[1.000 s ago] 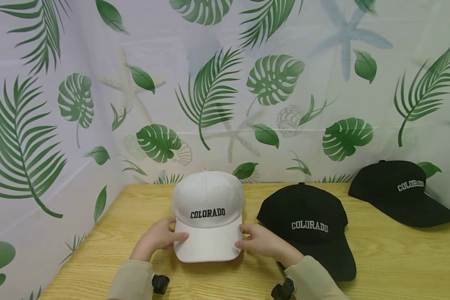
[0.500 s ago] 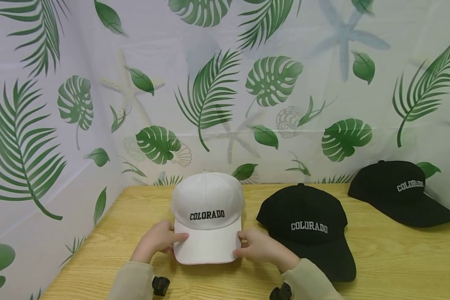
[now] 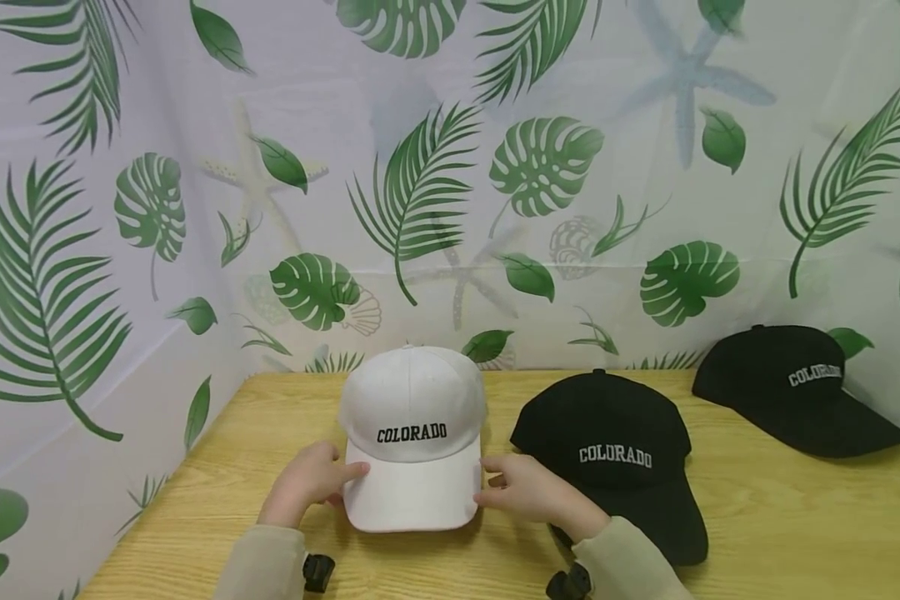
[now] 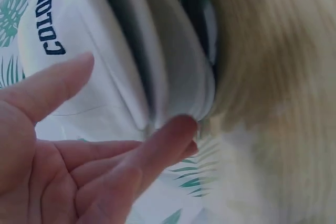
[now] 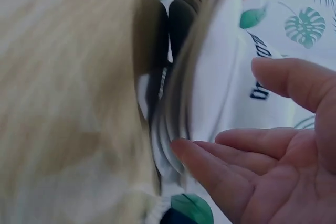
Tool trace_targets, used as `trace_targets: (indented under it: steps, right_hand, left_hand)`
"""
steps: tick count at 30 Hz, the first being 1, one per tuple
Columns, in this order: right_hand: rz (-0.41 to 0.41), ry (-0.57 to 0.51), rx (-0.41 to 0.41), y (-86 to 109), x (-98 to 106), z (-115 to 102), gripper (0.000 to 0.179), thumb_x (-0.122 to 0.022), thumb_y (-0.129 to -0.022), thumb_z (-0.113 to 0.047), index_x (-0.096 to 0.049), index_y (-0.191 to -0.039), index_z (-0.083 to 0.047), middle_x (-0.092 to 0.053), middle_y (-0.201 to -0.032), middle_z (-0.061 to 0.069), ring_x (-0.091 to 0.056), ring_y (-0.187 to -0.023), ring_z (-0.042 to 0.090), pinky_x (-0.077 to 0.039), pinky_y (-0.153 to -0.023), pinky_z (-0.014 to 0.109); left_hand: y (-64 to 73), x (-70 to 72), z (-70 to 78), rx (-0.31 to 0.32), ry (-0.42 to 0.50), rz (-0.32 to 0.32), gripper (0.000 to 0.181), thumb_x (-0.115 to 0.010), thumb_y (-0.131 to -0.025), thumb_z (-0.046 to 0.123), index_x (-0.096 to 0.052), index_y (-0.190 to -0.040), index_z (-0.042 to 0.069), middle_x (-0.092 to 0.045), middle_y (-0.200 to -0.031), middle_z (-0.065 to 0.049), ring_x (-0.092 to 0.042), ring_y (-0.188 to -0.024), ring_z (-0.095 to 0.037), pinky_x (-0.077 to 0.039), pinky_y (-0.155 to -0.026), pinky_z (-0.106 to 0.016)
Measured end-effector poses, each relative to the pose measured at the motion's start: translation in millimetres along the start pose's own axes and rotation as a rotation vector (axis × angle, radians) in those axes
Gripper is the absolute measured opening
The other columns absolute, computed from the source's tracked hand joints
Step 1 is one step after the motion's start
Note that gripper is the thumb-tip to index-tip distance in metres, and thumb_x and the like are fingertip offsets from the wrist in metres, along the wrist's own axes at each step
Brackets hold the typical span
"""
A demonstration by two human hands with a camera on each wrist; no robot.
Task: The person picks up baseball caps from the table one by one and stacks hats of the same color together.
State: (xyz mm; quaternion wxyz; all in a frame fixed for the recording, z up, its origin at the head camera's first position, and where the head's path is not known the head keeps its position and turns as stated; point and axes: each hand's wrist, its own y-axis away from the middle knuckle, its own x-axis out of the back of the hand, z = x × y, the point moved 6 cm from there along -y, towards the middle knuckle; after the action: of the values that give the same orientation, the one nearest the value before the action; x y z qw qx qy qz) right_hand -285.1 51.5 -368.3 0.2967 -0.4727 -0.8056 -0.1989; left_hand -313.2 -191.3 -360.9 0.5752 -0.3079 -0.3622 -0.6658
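Note:
A white baseball cap (image 3: 411, 392) with dark COLORADO lettering sits on the wooden table, its brim toward me. Both wrist views show several brims layered under its top brim (image 5: 207, 95), so caps are stacked there. My left hand (image 3: 307, 482) is at the brim's left side; the left wrist view shows its thumb raised off the cap and its extended fingertips (image 4: 184, 125) at the layered brim edges. At the right side, my right hand (image 3: 531, 492) has its thumb apart, with nearly straight fingers (image 5: 202, 161) beside the brim edges.
A black COLORADO cap (image 3: 600, 417) lies just right of the white one, partly behind my right forearm. Another black cap (image 3: 772, 375) lies at the far right. A leaf-patterned cloth (image 3: 540, 308) hangs behind the wooden table (image 3: 810, 533).
Both hands have loosened at the brim: the right thumb and fingers have drawn off to the right, and the left thumb has slid slightly left. The white cap stays in place.

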Motion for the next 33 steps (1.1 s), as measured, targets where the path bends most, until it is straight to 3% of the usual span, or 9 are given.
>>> trace_targets:
  steps: [3,6,10,14,18,24,33]
  right_hand:
    - [0.072,0.025,0.001,5.2,12,3,0.043,-0.063,-0.082,-0.014,-0.051,-0.116,0.01,-0.052,-0.114,0.026,-0.056,-0.096,0.034,-0.046,-0.076,0.041]
    - [0.141,0.039,0.024,12.1,26,2,0.041,-0.062,-0.082,-0.014,-0.052,-0.115,0.008,-0.054,-0.112,0.023,-0.056,-0.097,0.032,-0.046,-0.077,0.04]
    - [0.224,0.064,0.078,23.5,45,-4,0.035,-0.061,-0.083,-0.012,-0.055,-0.112,0.005,-0.056,-0.11,0.018,-0.055,-0.097,0.029,-0.046,-0.078,0.036]
    - [0.305,0.086,0.071,38.1,63,-4,0.032,-0.061,-0.083,-0.01,-0.057,-0.112,0.002,-0.056,-0.11,0.015,-0.055,-0.098,0.027,-0.046,-0.078,0.033]
    - [0.375,0.136,0.079,54.7,83,3,0.03,-0.062,-0.082,-0.009,-0.057,-0.11,0.001,-0.057,-0.109,0.014,-0.056,-0.096,0.026,-0.046,-0.078,0.033]
    - [0.508,0.244,0.147,78.4,113,17,0.027,-0.065,-0.079,-0.004,-0.059,-0.104,0.003,-0.059,-0.102,0.014,-0.057,-0.092,0.027,-0.047,-0.075,0.032]
    - [0.583,0.296,0.024,105.3,153,58,0.028,-0.062,-0.08,-0.005,-0.057,-0.104,0.008,-0.057,-0.101,0.023,-0.056,-0.091,0.036,-0.046,-0.076,0.042]
  left_hand:
    - [2.9,8.2,5.0,-0.011,-0.099,0.07,0.051,-0.06,-0.081,0.036,-0.055,-0.104,-0.009,-0.061,-0.092,-0.018,-0.059,-0.075,-0.025,-0.045,-0.066,-0.042]
    - [7.9,14.0,17.7,-0.034,-0.15,0.13,0.041,-0.06,-0.081,0.037,-0.06,-0.095,-0.001,-0.061,-0.086,-0.011,-0.056,-0.073,-0.022,-0.045,-0.06,-0.039]
    - [16.5,14.4,43.6,-0.128,-0.148,0.186,0.03,-0.062,-0.08,0.035,-0.061,-0.084,0.005,-0.058,-0.072,-0.001,-0.051,-0.063,-0.014,-0.04,-0.052,-0.03]
    - [24.3,9.8,67.2,-0.247,-0.137,0.221,0.024,-0.064,-0.079,0.032,-0.059,-0.075,0.009,-0.057,-0.071,0.002,-0.051,-0.063,-0.012,-0.041,-0.054,-0.029]
    - [27.7,3.5,81.5,-0.341,-0.135,0.25,0.02,-0.066,-0.078,0.029,-0.059,-0.071,0.011,-0.057,-0.068,0.004,-0.053,-0.064,-0.01,-0.042,-0.056,-0.028]
    - [23.1,-10.7,98.4,-0.411,-0.107,0.205,0.019,-0.065,-0.079,0.028,-0.062,-0.076,0.01,-0.059,-0.07,0.005,-0.055,-0.065,-0.009,-0.043,-0.057,-0.026]
    - [27.0,-35.4,142.5,-0.543,-0.064,0.104,0.02,-0.065,-0.08,0.024,-0.064,-0.086,0.005,-0.06,-0.075,0.001,-0.057,-0.069,-0.01,-0.046,-0.061,-0.026]
